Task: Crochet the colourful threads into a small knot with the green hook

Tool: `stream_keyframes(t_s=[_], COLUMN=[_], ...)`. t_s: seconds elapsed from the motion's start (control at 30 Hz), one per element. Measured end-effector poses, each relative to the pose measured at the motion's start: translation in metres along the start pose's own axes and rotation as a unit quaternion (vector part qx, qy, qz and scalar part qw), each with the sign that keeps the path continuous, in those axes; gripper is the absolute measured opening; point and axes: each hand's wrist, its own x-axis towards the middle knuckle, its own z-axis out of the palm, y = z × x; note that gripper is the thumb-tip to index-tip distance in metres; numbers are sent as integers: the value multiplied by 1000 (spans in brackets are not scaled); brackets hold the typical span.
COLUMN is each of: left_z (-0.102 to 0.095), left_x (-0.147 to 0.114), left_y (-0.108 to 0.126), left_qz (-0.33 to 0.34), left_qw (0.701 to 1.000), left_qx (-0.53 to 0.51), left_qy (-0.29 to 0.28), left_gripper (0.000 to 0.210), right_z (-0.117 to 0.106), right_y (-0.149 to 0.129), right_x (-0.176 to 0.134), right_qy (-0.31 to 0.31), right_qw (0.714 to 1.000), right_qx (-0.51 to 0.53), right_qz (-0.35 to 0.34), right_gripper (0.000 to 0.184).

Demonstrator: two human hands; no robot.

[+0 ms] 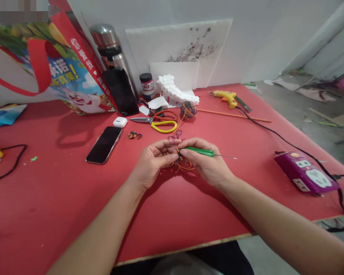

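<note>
My left hand (157,158) is closed in a pinch on multicoloured yarn (186,166), orange and dark strands hanging in loose loops below the fingers. Close beside it, my right hand (205,158) pinches the same yarn and keeps a green-handled crochet hook (200,151) in its grip. The hook's thin metal shaft points right, away from the yarn. A strand runs up from the fingers to a ball of yarn (189,110) farther back. What exactly lies between the fingertips is partly hidden.
Scissors (157,121), a small knitted piece (135,135), a phone (104,145) and an earphone case (120,122) lie to the left. A yellow glue gun (225,98) and a purple power socket (306,172) with black cables are on the right. A bag (83,88) and flask (106,36) stand behind.
</note>
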Motion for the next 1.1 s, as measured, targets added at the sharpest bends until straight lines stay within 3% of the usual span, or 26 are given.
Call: stream_keyframes(t_s=[0.2, 0.5, 0.83, 1.0, 1.1], left_z=[-2, -3, -18, -21, -20], left_x=[2, 4, 16, 17, 12], left_y=[2, 6, 6, 8, 10], left_qz=[48, 138, 133, 220, 278], left_qw=[997, 974, 973, 936, 915], left_qx=[51, 166, 94, 112, 128], left_qy=[26, 70, 165, 251, 263], left_gripper=[32, 24, 40, 43, 38], right_z=[-1, -1, -7, -9, -8], right_y=[-6, -10, -38, -44, -41], right_x=[1, 1, 1, 0, -1], right_qy=[9, 11, 41, 23, 18], right_qw=[997, 995, 993, 993, 993], right_qx=[60, 88, 106, 117, 114], right_qz=[46, 46, 30, 27, 38], right_gripper=[21, 22, 23, 28, 29])
